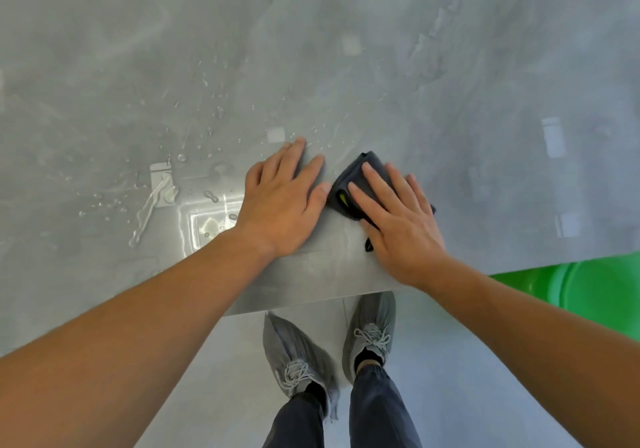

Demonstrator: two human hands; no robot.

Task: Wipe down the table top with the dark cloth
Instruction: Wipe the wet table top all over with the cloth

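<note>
A glossy grey table top (346, 66) fills most of the view. The dark cloth (349, 182), folded small with a yellow-green mark, lies near the table's front edge. My right hand (398, 219) lies flat on the cloth with fingers spread and covers most of it. Just left of the cloth, my left hand (284, 201) rests flat on the bare table, fingers apart, its thumb tip almost touching the cloth. Water drops and a streak (152, 205) lie on the table to the left of my hands.
The table's front edge (311, 305) runs just below my wrists. A bright green tub (588, 288) stands at the lower right, beside the table. My two feet in grey shoe covers (329, 347) stand on the pale floor under the edge.
</note>
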